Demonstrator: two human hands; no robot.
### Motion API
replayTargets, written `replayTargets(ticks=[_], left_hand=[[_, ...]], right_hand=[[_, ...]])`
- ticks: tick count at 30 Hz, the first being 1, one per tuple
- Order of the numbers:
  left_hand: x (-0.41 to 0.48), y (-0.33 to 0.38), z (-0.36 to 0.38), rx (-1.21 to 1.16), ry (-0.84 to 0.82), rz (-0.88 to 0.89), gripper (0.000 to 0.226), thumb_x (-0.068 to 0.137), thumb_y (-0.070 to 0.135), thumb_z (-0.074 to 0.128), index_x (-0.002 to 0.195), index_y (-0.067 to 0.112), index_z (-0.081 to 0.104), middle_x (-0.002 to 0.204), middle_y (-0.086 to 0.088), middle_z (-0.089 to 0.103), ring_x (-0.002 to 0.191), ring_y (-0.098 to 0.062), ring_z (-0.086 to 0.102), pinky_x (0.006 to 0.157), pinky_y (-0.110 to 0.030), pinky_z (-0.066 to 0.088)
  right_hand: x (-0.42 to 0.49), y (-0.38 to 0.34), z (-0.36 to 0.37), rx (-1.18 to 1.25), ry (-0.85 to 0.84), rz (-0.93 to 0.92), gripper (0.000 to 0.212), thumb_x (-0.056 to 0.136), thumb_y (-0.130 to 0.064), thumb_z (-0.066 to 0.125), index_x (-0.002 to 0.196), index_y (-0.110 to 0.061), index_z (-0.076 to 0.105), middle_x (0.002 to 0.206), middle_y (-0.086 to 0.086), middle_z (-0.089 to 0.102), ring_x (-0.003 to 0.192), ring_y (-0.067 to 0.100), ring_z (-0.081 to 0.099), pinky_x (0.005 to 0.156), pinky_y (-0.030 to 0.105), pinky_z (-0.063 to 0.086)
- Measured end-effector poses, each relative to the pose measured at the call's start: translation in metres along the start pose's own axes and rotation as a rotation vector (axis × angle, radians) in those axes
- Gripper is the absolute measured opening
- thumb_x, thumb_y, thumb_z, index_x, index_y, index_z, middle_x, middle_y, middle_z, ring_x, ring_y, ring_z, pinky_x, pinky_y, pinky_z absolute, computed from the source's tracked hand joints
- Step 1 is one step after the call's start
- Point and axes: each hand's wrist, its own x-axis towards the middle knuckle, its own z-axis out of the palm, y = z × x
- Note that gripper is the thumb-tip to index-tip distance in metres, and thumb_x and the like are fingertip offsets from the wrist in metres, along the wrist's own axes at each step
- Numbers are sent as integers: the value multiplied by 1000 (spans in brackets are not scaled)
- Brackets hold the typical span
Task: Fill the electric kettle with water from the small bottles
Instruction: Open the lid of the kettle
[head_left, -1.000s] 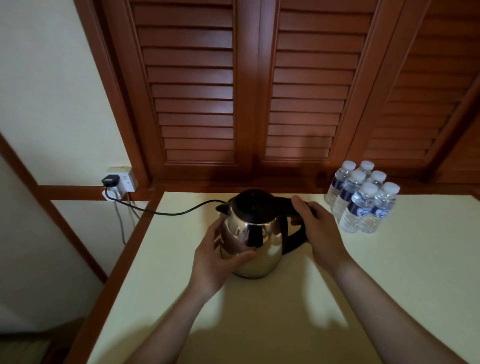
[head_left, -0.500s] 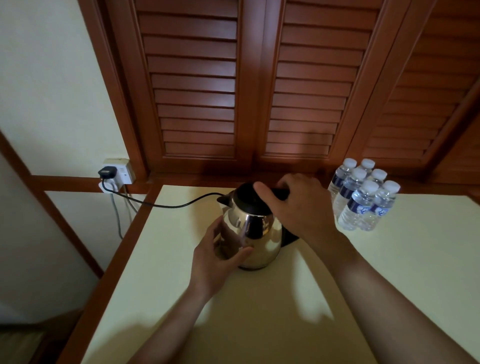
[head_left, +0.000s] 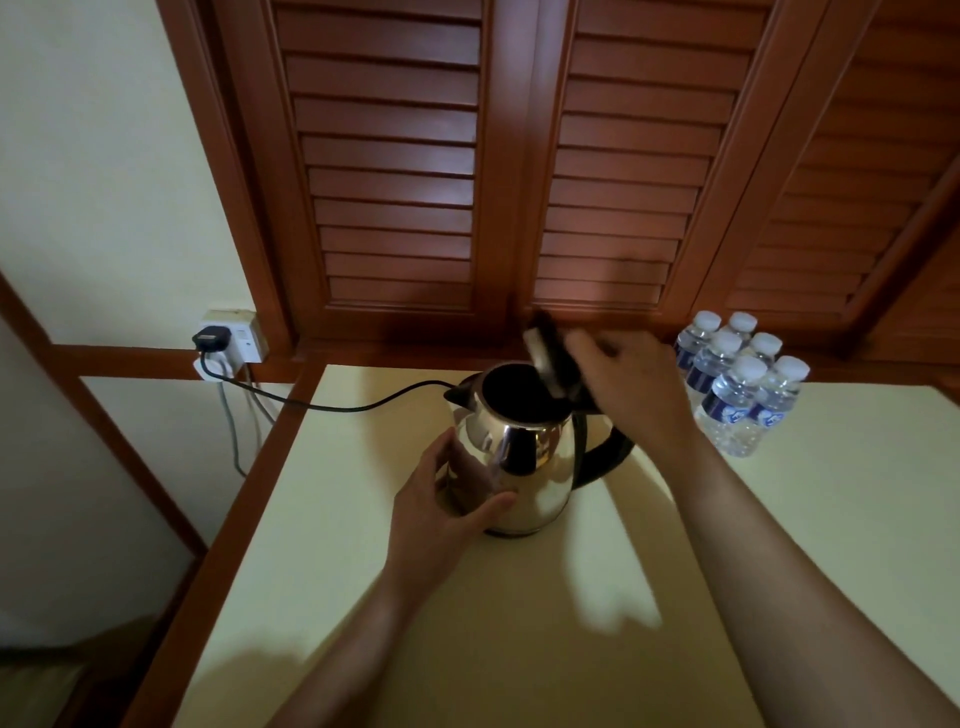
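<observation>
The black lid (head_left: 545, 358) had just swung up off the shiny steel electric kettle (head_left: 511, 457) on the counter (head_left: 519, 623), baring its mouth for filling. The left hand (head_left: 447, 509) cupped its body; the right hand (head_left: 628, 384) was at the lid, grip too blurred to tell. Small capped clear bottles (head_left: 737, 384) waited beside the kettle.

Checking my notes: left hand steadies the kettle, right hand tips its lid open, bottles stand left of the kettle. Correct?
One slip: the head view shows the bottles right of the kettle, not left. The left hand, right hand and open lid are as stated.
</observation>
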Motion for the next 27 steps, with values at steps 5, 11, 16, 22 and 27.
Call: replayTargets(ticks=[5, 11, 16, 22, 27], left_hand=[[1, 1, -1, 8, -3, 11, 97, 59, 61, 86, 144, 35, 47, 136, 25, 57, 123, 4, 55, 98, -21, 52], [2, 1, -1, 33, -15, 17, 99, 58, 69, 82, 144, 37, 44, 132, 29, 53, 122, 5, 54, 92, -9, 47], [0, 1, -1, 89, -6, 20, 104, 56, 77, 77, 144, 34, 44, 136, 19, 55, 122, -3, 56, 98, -27, 53], [-36, 20, 10, 203, 248, 153, 64, 66, 59, 79, 114, 27, 53, 111, 13, 57, 100, -7, 60, 78, -35, 58], [-60, 44, 60, 271, 148, 297, 44, 73, 40, 84, 105, 25, 59, 94, 14, 62, 78, -9, 62, 66, -24, 52]], right_hand=[[-1, 30, -16, 322, -39, 177, 52, 100, -36, 40, 94, 10, 64, 90, 19, 73, 89, 31, 65, 75, 33, 46], [-13, 52, -7, 548, -69, 210, 45, 92, -59, 40, 91, -34, 76, 102, -2, 77, 104, 14, 68, 105, 46, 45], [-15, 56, -4, 502, -40, 183, 45, 94, -58, 39, 88, -27, 71, 95, 5, 75, 98, 19, 69, 100, 52, 48], [-26, 73, -15, 498, 6, 116, 51, 99, -56, 46, 99, -15, 77, 99, -3, 77, 101, 8, 69, 96, 28, 48], [-40, 110, -44, 319, 119, -128, 12, 96, -25, 64, 100, -21, 75, 98, -16, 74, 93, 0, 66, 80, 15, 49]])
